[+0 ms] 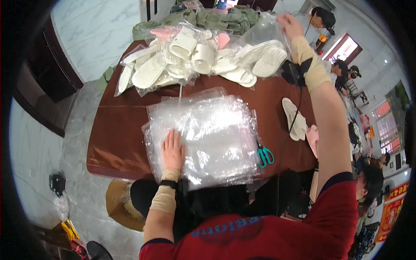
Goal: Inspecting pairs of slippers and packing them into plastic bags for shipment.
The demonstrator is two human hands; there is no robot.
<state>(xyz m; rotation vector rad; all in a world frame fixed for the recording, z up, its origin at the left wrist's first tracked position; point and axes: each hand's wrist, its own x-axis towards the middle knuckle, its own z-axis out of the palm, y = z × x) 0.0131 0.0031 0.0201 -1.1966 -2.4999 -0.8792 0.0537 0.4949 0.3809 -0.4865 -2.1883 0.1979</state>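
My left hand point(173, 151) rests flat, fingers stretched out, on a stack of clear plastic bags point(216, 145) in the middle of the table. My right hand point(291, 27) is raised at the far right, its fingers closed on the upper edge of a clear plastic bag point(263, 34). A pair of white slippers point(269, 60) sits in the lower part of that bag, soles showing. Just left of it is a pile of bagged white slippers point(149, 71), with a few pink ones among them.
Teal-handled scissors point(265, 157) lie beside the stack. A loose white slipper point(294, 120) and a pink slipper point(313, 141) are near the right edge of the brown table point(117, 138). Green cloth point(225, 21) is heaped at the back. A cable hangs by my right arm. People point(324, 19) are at the right.
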